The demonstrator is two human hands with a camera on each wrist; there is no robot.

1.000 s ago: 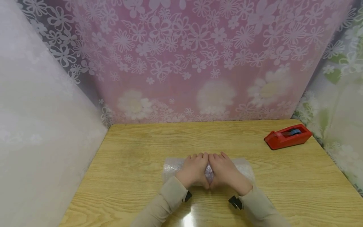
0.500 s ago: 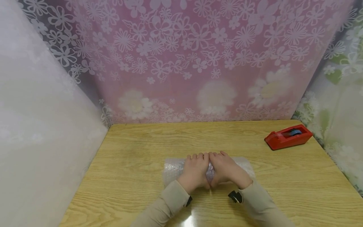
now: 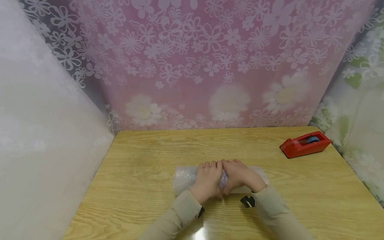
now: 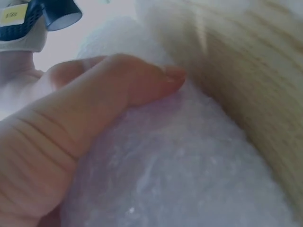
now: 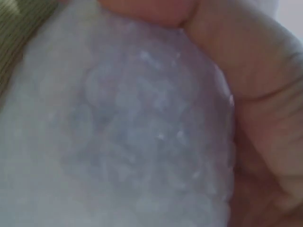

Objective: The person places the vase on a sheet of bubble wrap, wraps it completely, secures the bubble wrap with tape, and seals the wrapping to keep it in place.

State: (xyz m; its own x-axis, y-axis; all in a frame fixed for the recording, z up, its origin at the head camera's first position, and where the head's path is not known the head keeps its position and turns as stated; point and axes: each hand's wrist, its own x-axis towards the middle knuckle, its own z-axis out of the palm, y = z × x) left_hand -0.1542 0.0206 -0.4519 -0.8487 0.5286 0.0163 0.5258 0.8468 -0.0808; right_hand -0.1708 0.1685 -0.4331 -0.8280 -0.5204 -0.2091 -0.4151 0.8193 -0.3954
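A roll of clear bubble wrap [image 3: 183,178] lies crosswise on the wooden table [image 3: 144,160], near its front edge. Both hands sit side by side on its middle. My left hand [image 3: 207,179] curls over the roll, its thumb pressed against the wrap [image 4: 189,170] in the left wrist view. My right hand [image 3: 240,176] grips the roll beside it, and the right wrist view is filled by the wrap [image 5: 118,132] with the thumb [image 5: 151,9] on top. What is inside the wrap is hidden, apart from a faint bluish tint.
A red tape dispenser [image 3: 304,144] with a blue roll stands at the table's far right corner. Flowered curtains close in the back and both sides. Beige sleeves cover both forearms.
Both hands and the bubble wrap roll have shifted slightly away from me across the table, the wrists rising over the roll. The dispenser has not moved.
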